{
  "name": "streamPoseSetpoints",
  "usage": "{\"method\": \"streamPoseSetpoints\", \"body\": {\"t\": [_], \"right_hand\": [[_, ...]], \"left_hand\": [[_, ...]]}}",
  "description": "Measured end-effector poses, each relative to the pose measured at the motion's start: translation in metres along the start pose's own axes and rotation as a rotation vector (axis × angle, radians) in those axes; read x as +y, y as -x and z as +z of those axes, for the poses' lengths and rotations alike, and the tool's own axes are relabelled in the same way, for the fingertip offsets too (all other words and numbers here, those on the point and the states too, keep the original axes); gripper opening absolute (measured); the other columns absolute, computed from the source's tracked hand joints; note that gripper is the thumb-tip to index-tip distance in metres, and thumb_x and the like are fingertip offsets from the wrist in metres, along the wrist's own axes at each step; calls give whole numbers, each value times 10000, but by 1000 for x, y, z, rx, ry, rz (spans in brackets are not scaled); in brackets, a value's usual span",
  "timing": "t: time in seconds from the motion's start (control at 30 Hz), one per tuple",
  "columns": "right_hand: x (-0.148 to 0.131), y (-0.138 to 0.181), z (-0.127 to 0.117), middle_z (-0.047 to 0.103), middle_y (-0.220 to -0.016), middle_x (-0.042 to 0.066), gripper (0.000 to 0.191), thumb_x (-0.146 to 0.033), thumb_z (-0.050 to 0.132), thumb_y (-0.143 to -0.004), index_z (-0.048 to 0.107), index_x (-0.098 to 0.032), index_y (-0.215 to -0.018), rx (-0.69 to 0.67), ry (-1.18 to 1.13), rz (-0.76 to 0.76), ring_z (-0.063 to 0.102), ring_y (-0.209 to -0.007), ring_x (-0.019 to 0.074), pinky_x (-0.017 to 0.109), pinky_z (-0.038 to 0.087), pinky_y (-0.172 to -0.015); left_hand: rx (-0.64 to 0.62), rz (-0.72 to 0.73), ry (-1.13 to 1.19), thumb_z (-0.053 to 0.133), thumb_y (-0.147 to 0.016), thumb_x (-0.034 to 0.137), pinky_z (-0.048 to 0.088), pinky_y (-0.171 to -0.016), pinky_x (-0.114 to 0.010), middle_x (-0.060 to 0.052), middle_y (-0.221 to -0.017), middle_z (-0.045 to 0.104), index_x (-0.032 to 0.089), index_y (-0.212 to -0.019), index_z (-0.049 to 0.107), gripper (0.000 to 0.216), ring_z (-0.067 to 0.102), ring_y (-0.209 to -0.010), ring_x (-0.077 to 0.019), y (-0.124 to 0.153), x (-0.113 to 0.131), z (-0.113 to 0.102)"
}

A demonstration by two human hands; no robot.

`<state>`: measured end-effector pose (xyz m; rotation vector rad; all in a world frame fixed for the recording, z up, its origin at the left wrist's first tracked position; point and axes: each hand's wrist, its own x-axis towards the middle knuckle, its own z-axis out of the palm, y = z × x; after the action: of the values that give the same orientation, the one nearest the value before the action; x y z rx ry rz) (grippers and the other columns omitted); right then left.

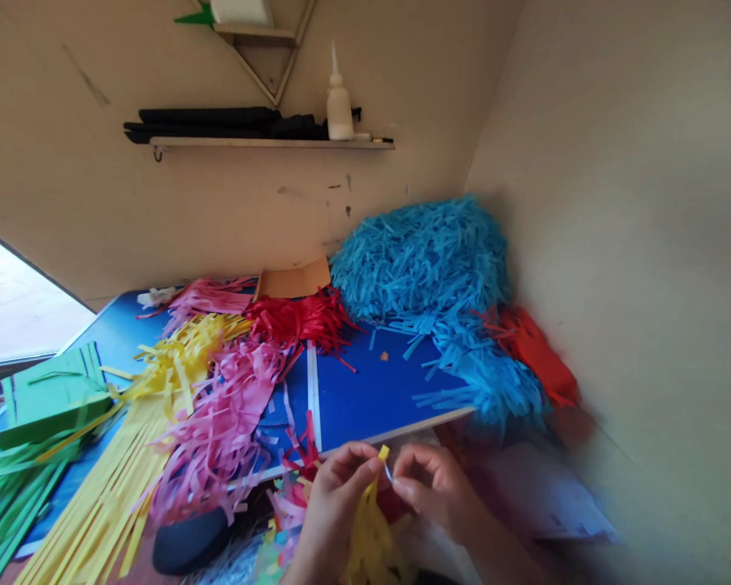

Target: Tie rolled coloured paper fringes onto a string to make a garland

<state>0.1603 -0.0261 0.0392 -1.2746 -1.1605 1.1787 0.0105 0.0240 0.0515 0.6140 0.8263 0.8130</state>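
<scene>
My left hand point(344, 500) is closed, pinching the top of a yellow paper tassel point(370, 532) whose fringed strips hang down below the table's front edge. Just to its right, my right hand point(432, 487) has thumb and forefinger together on a thin whitish strip point(388, 472). This strip reaches across to the tassel's folded yellow tip; whether it is string or tape I cannot tell. Close behind the left hand, some red paper strips point(305, 447) hang over the table edge.
On the blue table point(365, 390) lie pink fringe point(235, 406), yellow fringe point(106, 471), green strips point(21, 496), red fringe point(298, 318) and an orange-red bundle point(539, 353). A large blue fringed heap point(426, 260) fills the back corner. Above, a wall shelf point(249, 143) holds a white nozzle bottle point(339, 110).
</scene>
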Motion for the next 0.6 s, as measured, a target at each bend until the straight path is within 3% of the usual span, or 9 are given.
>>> {"method": "streamPoseSetpoints", "body": {"t": [0.2,0.3,0.37,0.5,0.6], "right_hand": [[5,-1,1,514,-571,-50,226,-375,629,-851,575,-178,-755,64,-65,41,443,-500,84,194,361,-498],[1,0,1,624,-757,-3,205,-371,636,-858,609,-188,-944,37,-59,20,581,-649,125,222,458,-610],[-2,1,2,654,-889,28,288,-366,639,-854,589,-199,-1083,7,-25,-8,628,-768,160,253,490,-687],[-3,-3,9,652,-786,18,190,-354,566,-924,637,-194,-850,71,256,-114,607,-764,161,265,464,-719],[-13,-8,-1,653,-848,32,294,-415,576,-930,649,-203,-741,116,288,-211,592,-755,152,266,463,-692]], "left_hand": [[-6,56,-62,889,-600,344,481,-642,-213,9,-679,662,168,-746,678,311,606,-624,-107,-2,-1,-1],[-19,186,-260,844,-662,368,484,-626,-233,2,-689,658,191,-741,626,292,614,-638,-136,-4,-5,-7],[27,305,-479,815,-689,351,487,-634,-254,-18,-730,680,211,-751,616,251,640,-675,-170,-4,-10,-12],[177,477,-872,771,-712,295,479,-660,-273,-37,-764,714,243,-772,645,149,672,-709,-205,-2,-19,-15],[111,492,-1012,704,-780,305,474,-653,-260,-32,-787,739,259,-825,647,86,692,-711,-201,-1,-7,-13]]}}
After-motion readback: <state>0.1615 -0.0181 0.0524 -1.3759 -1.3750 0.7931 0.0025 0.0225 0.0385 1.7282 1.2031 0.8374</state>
